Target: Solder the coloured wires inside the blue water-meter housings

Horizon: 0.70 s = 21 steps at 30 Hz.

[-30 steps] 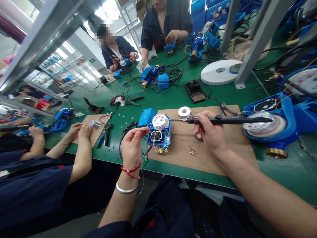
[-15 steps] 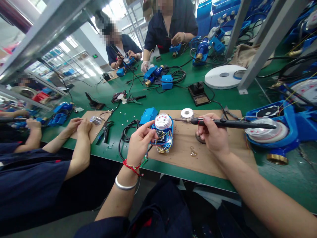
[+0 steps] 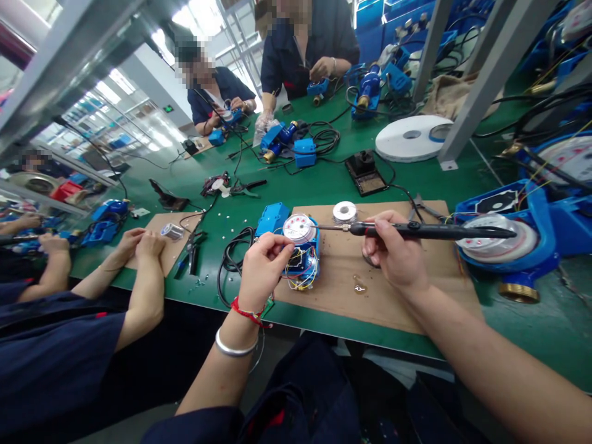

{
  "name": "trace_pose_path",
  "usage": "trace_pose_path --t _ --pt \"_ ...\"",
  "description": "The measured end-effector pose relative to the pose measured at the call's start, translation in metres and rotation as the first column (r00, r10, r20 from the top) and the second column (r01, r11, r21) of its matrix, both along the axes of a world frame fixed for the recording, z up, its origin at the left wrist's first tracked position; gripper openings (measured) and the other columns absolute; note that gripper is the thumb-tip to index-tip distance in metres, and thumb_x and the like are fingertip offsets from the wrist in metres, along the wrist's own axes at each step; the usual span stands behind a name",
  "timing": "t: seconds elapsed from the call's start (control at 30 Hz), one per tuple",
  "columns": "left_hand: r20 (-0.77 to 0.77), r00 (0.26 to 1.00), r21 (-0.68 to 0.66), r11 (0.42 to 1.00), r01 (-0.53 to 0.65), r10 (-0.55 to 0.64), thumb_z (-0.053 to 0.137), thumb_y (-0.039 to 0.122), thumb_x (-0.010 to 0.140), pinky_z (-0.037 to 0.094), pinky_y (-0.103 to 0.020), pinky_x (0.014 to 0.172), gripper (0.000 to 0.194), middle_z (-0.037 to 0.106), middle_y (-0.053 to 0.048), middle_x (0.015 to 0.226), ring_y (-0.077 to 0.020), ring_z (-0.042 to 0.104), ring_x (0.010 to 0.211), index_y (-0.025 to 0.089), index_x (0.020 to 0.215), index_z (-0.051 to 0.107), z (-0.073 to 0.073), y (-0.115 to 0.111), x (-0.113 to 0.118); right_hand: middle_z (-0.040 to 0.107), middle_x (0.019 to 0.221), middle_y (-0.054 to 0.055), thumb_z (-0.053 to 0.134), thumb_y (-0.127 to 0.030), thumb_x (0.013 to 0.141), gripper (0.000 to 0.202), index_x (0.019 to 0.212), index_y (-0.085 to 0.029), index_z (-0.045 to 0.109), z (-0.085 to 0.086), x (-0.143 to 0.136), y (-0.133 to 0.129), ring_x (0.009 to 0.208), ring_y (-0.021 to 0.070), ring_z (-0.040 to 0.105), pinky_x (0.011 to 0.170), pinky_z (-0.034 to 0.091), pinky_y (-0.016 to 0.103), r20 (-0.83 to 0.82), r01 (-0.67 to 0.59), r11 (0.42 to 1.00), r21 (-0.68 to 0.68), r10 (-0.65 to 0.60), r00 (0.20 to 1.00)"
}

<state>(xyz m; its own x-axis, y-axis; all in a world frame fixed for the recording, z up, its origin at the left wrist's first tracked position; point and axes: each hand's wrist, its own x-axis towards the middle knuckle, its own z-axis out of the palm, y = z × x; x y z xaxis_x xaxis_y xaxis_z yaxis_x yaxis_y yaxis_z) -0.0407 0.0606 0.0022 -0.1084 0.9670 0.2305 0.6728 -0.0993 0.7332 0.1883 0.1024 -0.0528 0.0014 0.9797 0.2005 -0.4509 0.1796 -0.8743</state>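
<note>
A person's right hand [image 3: 393, 253] closes around the slim, matte black handle of a soldering iron [image 3: 435, 230], its thin metal tip lying level with the rim of a meter's round white dial [image 3: 298, 228]. The left hand [image 3: 261, 274], wearing a braided red cord [image 3: 247, 313] and a smooth silver bangle [image 3: 234, 346] at the wrist, brings thumb and forefinger together in front of the dial; whatever lies between them is too fine to make out.

The meter [image 3: 303, 262], a glossy blue plastic housing with a dark panel and a tangle of thin yellow, white and red wires, sits at the left end of a flat brown cardboard sheet [image 3: 407, 290] on the green surface [image 3: 245, 209]. A boxy blue plastic part [image 3: 272, 217] stands just beside it, and a rubbery black cable [image 3: 222, 271] curls to its left. A white-flanged spool [image 3: 345, 213] rests on the cardboard behind the iron, near a shiny amber patch [image 3: 359, 288].

At right, a larger blue meter [image 3: 550, 240] shows a ridged brass fitting [image 3: 518, 291]. At left, a co-worker's hands [image 3: 150, 243] meet beside a silvery cylinder [image 3: 172, 231].
</note>
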Motion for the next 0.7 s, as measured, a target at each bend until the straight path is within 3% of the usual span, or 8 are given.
trace_pose_path --t 0.13,0.27,0.33,0.47,0.7 --pt "0.036 0.998 -0.056 0.997 0.044 -0.042 0.062 0.030 0.084 0.039 -0.025 0.061 0.013 0.056 0.000 0.073 -0.0121 0.047 0.065 0.019 0.079 0.064 0.002 0.006 -0.002 0.057 0.052 -0.004 0.062 -0.043 0.088 0.024 0.087 -0.020 0.059 0.001 -0.001 0.000 0.040 0.0087 0.050 0.032 0.032 0.018 0.013 -0.044 0.999 -0.014 0.044 0.999" --pt "0.116 0.985 -0.066 0.988 0.139 -0.131 0.062 0.028 0.084 0.046 -0.027 0.073 0.012 0.065 -0.007 0.104 -0.0173 0.059 0.089 0.018 0.078 0.065 0.005 0.011 -0.003 0.058 0.053 -0.005 0.062 -0.044 0.088 0.023 0.089 -0.021 0.059 0.003 -0.002 -0.002 0.038 0.0073 0.047 0.033 0.032 0.018 0.053 -0.091 0.996 -0.021 0.092 0.994" --pt "0.173 0.977 -0.131 0.980 0.149 -0.125 0.060 0.030 0.085 0.047 -0.028 0.076 0.014 0.067 -0.008 0.113 -0.0177 0.061 0.090 0.018 0.084 0.066 0.006 0.013 -0.003 0.058 0.054 -0.005 0.062 -0.042 0.089 0.022 0.090 -0.021 0.059 0.004 -0.002 -0.003 0.039 0.0072 0.048 0.034 0.032 0.018 0.053 -0.118 0.993 -0.026 0.119 0.991" --pt "0.211 0.973 -0.239 0.960 0.149 -0.098 0.058 0.033 0.087 0.049 -0.029 0.076 0.018 0.069 -0.009 0.111 -0.0171 0.064 0.087 0.017 0.090 0.067 0.008 0.015 -0.002 0.061 0.057 -0.005 0.061 -0.039 0.090 0.019 0.092 -0.020 0.058 0.006 -0.002 -0.004 0.040 0.0061 0.049 0.036 0.033 0.017 0.054 -0.180 0.983 -0.041 0.182 0.982" --pt "0.247 0.965 -0.285 0.945 0.161 -0.090 0.060 0.034 0.086 0.048 -0.030 0.079 0.020 0.071 -0.009 0.108 -0.0197 0.065 0.094 0.016 0.091 0.067 0.012 0.019 -0.002 0.061 0.056 -0.004 0.062 -0.041 0.089 0.022 0.092 -0.020 0.058 0.007 -0.002 -0.005 0.040 0.0061 0.050 0.036 0.035 0.016 0.075 -0.228 0.970 -0.086 0.234 0.969"
